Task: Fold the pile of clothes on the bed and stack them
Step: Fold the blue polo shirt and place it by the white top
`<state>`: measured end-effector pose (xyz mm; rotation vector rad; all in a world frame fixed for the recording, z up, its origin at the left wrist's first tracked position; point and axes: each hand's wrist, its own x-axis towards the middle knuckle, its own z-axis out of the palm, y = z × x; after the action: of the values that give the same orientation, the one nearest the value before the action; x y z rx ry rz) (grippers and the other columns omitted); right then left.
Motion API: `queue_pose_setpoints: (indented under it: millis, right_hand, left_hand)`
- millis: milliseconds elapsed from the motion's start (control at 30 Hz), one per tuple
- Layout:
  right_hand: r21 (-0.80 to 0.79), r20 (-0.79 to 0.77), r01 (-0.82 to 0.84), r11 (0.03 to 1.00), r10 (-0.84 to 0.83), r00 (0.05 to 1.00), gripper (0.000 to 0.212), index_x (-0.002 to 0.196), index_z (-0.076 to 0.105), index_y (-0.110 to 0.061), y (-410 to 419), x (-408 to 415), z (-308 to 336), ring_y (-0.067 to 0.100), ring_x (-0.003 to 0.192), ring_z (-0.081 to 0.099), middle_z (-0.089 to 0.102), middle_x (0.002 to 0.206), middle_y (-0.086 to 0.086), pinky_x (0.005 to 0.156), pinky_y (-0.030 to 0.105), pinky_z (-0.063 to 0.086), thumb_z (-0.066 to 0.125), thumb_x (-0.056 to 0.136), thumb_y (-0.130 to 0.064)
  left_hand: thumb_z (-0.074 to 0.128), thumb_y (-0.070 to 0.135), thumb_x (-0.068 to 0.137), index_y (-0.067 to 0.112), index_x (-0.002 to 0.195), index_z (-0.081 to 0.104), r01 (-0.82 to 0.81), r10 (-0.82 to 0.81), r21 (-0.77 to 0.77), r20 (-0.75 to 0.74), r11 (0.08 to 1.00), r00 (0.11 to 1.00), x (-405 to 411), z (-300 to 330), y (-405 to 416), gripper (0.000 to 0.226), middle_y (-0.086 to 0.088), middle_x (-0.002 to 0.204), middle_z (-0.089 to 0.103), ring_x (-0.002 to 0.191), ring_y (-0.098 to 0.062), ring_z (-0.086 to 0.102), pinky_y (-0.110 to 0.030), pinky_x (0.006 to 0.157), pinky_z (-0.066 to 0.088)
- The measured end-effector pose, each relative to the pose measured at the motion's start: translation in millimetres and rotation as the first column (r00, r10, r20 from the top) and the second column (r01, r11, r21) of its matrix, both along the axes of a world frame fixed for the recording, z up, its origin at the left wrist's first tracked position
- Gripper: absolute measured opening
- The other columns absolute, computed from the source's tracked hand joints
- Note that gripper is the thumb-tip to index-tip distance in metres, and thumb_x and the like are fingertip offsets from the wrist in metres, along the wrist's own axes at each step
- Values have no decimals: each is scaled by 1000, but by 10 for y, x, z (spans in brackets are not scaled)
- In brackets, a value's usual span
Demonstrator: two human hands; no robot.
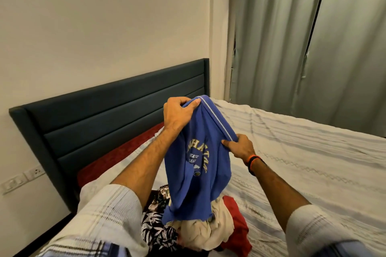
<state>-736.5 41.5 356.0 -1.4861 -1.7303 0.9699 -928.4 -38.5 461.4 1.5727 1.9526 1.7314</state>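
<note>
A blue T-shirt (196, 173) with yellow and white lettering hangs in the air above the bed. My left hand (179, 115) grips its top edge near the white-striped trim. Lower and to the right, my right hand (240, 146) pinches the same striped edge. The shirt's lower hem touches the pile of clothes (198, 229) below, which holds a black and white leaf-print garment (156, 225), a cream garment (208, 233) and a red garment (238, 227).
The bed (302, 162) has a white sheet with grey woven stripes stretching right. A dark teal headboard (104, 123) stands at the left wall, with a red pillow (117, 156) under it. Grey curtains (302, 48) hang at the far side.
</note>
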Motion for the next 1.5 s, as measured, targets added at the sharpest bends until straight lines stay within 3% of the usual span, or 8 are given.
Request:
queue_pose_setpoints:
  millis: [233,333,533,700,867,1033,1267,1500]
  right_hand:
    - [104,-202,117,988,-94,975,36,121,41,-6,-79,-90,388,33,105,58,58,111,10,92,45,49,59,91,-18]
    - [133,-253,173,976,-136,958,38,123,47,-8,-83,-39,525,29,106,59,61,113,8,94,41,49,63,91,-22]
    - [281,-133,268,921,-239,962,42,114,55,-3,-107,251,778,30,108,58,63,115,13,85,29,42,76,85,-25]
    - [339,-52,251,907,-248,967,17,101,65,-6,-115,700,958,25,98,60,68,104,9,80,26,41,71,86,-12]
    - [434,-144,318,843,-284,948,13,99,71,-8,-133,1140,1166,16,81,61,67,86,2,84,30,51,67,86,-6]
    - [456,-242,403,794,-325,914,17,104,73,-10,-42,1771,1366,12,85,63,74,95,7,84,27,51,67,88,-9]
    - [527,46,259,809,-332,942,18,104,73,-3,90,2740,1471,19,89,61,72,102,11,79,25,43,68,91,-15]
    - [383,364,155,910,-303,881,17,98,76,0,257,3491,1373,33,91,64,72,96,19,81,36,50,63,91,-8]
  left_hand:
    - [68,42,89,17,79,75,-37,37,9,40,999,999,-269,-3,-119,28,-1,75,70,74,-16,65,-29,67,53]
    - [67,42,90,21,77,71,-38,37,14,51,999,998,-336,-2,-137,24,1,74,68,74,-16,64,-30,69,54]
    - [66,46,90,23,82,73,-45,42,62,47,997,998,-252,38,-72,26,4,74,68,71,-12,64,-28,67,53]
    - [65,46,90,18,91,76,13,-14,71,23,997,1000,63,137,81,30,1,80,71,75,-14,65,-29,70,54]
    - [66,43,91,15,89,76,113,-113,70,-10,991,994,423,205,199,30,0,78,70,74,-15,64,-24,66,52]
    - [65,42,91,14,87,75,199,-198,56,-25,978,980,1027,294,371,30,-4,80,71,76,-19,66,-33,72,57]
    - [64,44,91,15,92,75,205,-204,53,-19,977,979,1829,285,604,31,-5,83,72,76,-19,65,-32,73,57]
    - [66,46,89,18,93,77,201,-201,1,-59,980,978,2418,169,667,31,1,80,69,76,-16,64,-29,72,54]
